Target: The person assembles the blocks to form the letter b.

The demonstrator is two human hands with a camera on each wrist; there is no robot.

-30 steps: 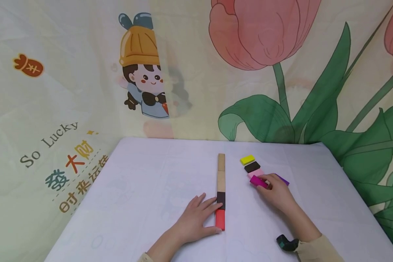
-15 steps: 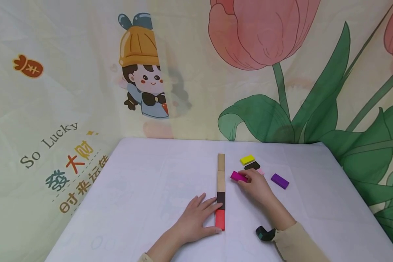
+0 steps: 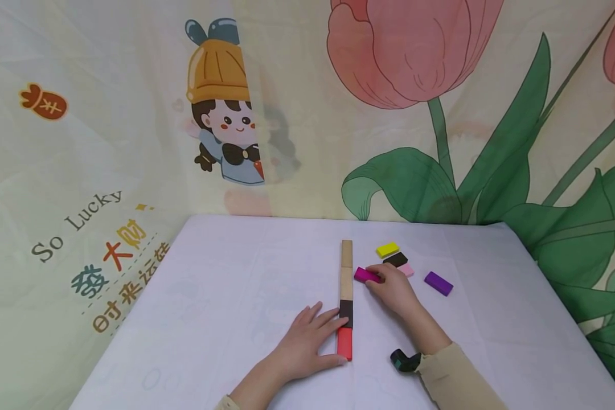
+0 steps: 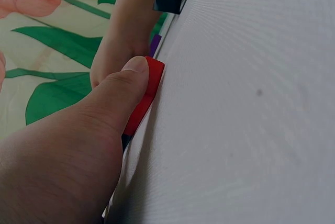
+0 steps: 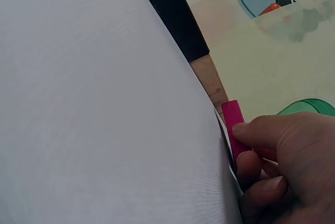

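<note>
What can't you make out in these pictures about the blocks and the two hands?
- Pink block: head view, mostly hidden behind the right hand.
- Magenta block: whether it touches the row is unclear in both views.
- Left hand: left wrist view shows only the thumb on the red block; its fingers are cut off.

Loose blocks right of block row
</note>
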